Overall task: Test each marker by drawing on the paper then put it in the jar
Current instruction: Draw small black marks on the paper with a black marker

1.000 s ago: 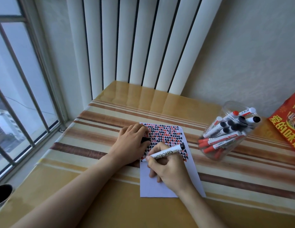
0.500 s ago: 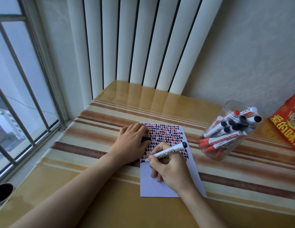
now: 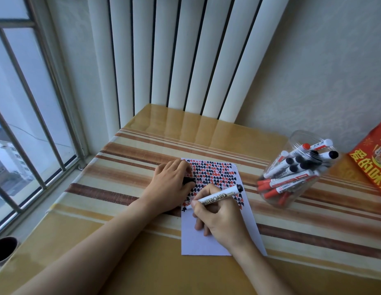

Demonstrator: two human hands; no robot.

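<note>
My right hand grips the white marker, tip on the paper; my left hand presses the paper's left edge, pinching a black cap. The jar of markers stands far right

the table has a glossy striped cover, with the paper, marker jar and a red packet sitting on it

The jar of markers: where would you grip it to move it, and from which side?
Grip the jar round its clear lower wall, from the side nearest the person. It leans with its open mouth up and away, markers sticking out there, so the mouth offers no clean hold.
</note>
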